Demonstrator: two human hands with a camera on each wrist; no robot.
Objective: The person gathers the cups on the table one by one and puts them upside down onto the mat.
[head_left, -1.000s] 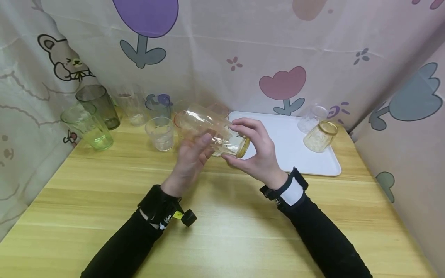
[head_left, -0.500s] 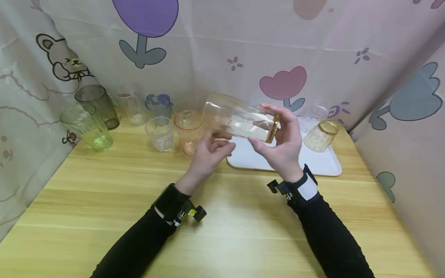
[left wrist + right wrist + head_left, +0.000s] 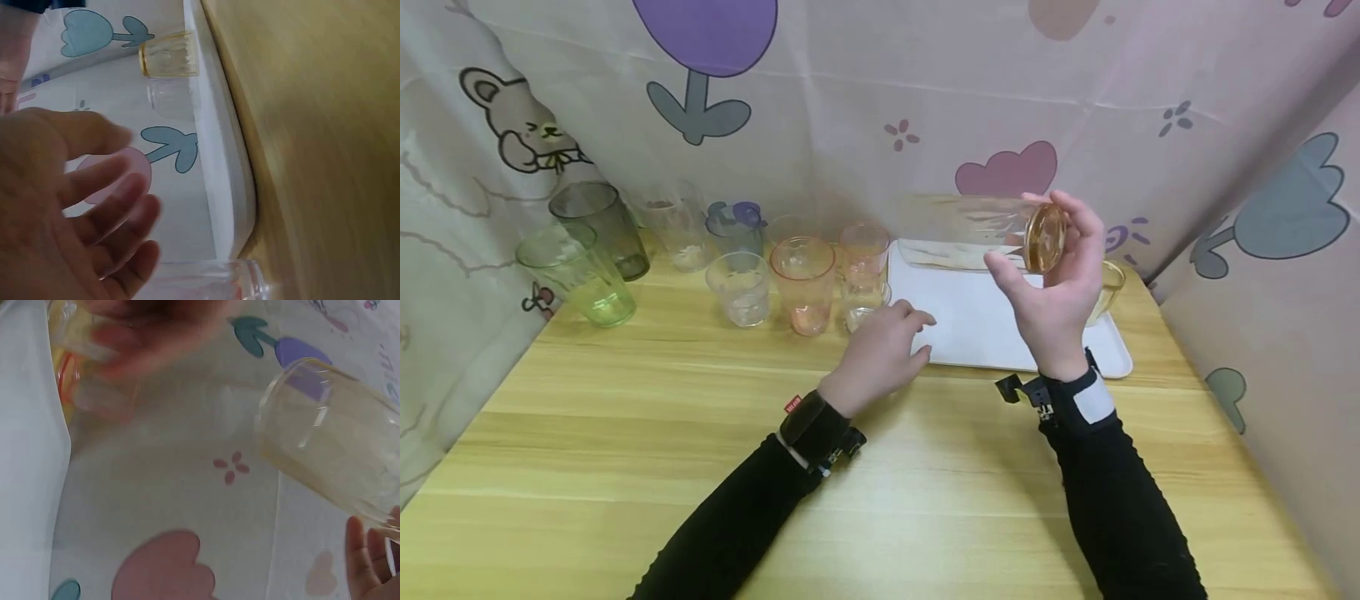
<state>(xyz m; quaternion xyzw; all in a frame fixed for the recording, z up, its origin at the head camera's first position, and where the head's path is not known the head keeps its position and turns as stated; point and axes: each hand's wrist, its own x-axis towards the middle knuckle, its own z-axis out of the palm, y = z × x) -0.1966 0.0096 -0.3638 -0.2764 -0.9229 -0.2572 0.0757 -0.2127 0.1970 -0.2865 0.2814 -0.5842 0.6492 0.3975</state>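
1. On the desk (image 3: 625, 467), a white tray (image 3: 970, 325) lies at the back right.
2. Above the tray, the right hand (image 3: 1052, 292) has its grip curled round a tall clear glass (image 3: 977, 233), held sideways.
3. The left hand (image 3: 880, 354), fingers relaxed and spread, hovers just beside the tray's near-left corner.

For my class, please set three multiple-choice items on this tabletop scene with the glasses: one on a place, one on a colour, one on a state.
1. Where does the white tray lie?
A. right of the row of glasses
B. left of it
C. on the floor

2. What colour is the leftmost front glass?
A. blue
B. green
C. red

3. How is the glass in the right hand oriented?
A. upright
B. upside down
C. on its side

Key: 1 A, it sits at the table's right; 2 B, green tint; 3 C, its base faces the camera.
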